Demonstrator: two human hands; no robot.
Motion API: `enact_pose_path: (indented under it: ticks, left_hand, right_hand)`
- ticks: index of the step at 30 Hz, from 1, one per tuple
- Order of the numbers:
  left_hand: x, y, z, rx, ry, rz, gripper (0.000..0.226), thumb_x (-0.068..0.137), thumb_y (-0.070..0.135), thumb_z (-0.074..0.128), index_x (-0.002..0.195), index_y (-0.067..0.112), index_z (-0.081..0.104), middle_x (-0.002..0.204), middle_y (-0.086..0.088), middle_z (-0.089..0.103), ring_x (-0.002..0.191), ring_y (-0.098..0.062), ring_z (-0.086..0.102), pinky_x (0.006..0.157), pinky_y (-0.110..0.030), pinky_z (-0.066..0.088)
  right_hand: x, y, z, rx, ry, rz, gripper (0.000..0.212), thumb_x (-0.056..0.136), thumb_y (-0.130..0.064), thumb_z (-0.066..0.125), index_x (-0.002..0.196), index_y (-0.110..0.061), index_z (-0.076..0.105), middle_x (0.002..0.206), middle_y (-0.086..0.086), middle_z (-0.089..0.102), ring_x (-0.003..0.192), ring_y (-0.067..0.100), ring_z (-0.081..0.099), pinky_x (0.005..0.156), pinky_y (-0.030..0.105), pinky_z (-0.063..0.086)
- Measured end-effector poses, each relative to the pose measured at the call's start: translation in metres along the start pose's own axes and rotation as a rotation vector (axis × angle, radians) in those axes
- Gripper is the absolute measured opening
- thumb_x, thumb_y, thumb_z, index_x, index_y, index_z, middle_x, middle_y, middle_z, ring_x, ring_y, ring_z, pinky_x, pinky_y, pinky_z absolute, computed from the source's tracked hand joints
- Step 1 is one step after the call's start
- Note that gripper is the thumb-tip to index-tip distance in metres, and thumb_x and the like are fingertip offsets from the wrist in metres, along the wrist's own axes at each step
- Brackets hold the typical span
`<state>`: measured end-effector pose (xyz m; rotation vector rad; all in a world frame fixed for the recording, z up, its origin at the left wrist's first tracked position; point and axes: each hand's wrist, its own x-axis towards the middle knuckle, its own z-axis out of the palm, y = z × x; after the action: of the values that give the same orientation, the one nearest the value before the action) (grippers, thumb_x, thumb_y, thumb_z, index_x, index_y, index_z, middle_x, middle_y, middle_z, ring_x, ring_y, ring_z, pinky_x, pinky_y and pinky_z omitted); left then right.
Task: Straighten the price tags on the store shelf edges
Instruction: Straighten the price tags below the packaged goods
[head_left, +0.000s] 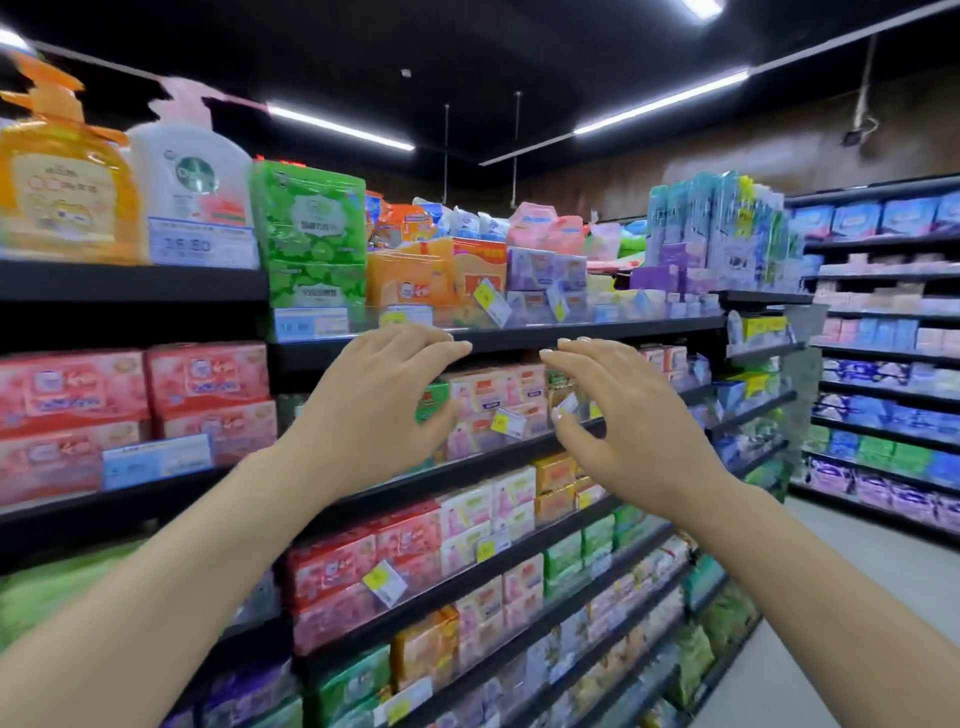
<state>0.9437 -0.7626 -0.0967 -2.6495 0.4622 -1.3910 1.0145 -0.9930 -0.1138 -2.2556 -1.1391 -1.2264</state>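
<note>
Both of my hands are raised in front of a black shelf edge (597, 332). My left hand (384, 400) is open, its fingertips at the edge below a yellow price tag (408, 316). My right hand (618, 415) is open too, fingers spread, holding nothing. Between my hands, one shelf down, a tilted yellow-and-white tag (508, 422) sits askew. Two more tilted tags (491, 301) (557, 302) lean on the upper edge. Another crooked tag (384, 582) hangs lower down.
Soap bottles (189, 176) and a blue price tag (202, 244) stand on the top shelf at left. Packs of tissues and pads fill the shelves. A second shelving unit (883, 332) lines the right side, with grey aisle floor (852, 582) between.
</note>
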Motion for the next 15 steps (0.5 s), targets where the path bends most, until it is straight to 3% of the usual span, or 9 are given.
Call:
enact_pose_path:
  ticks: [8,11,15]
  left_hand:
    - [0.045,0.041,0.068,0.062,-0.066,-0.093,0.050,0.084,0.040,0.044,0.124,0.014,0.060,0.118,-0.002,0.062,0.109,-0.024,0.057,0.094,-0.039,0.041]
    - [0.055,0.047,0.084,0.089,-0.085,-0.139,0.052,0.084,0.042,0.042,0.124,0.014,0.060,0.118,-0.003,0.062,0.109,-0.024,0.056,0.095,-0.039,0.040]
    - [0.071,0.045,0.100,0.127,-0.103,-0.183,0.056,0.083,0.046,0.041,0.125,0.014,0.059,0.119,-0.002,0.061,0.110,-0.023,0.055,0.096,-0.038,0.039]
  right_hand:
    - [-0.017,0.105,0.009,0.046,-0.044,0.003,0.047,0.085,-0.030,0.049,0.129,-0.016,0.054,0.129,0.002,0.056,0.123,0.022,0.046,0.105,0.031,0.026]
    - [-0.018,0.132,0.022,0.086,-0.062,-0.008,0.047,0.084,-0.029,0.050,0.129,-0.016,0.054,0.128,0.002,0.057,0.123,0.022,0.047,0.106,0.036,0.030]
    - [-0.015,0.158,0.042,0.127,-0.052,-0.024,0.046,0.083,-0.027,0.051,0.127,-0.015,0.055,0.127,0.002,0.058,0.122,0.022,0.048,0.104,0.032,0.026]
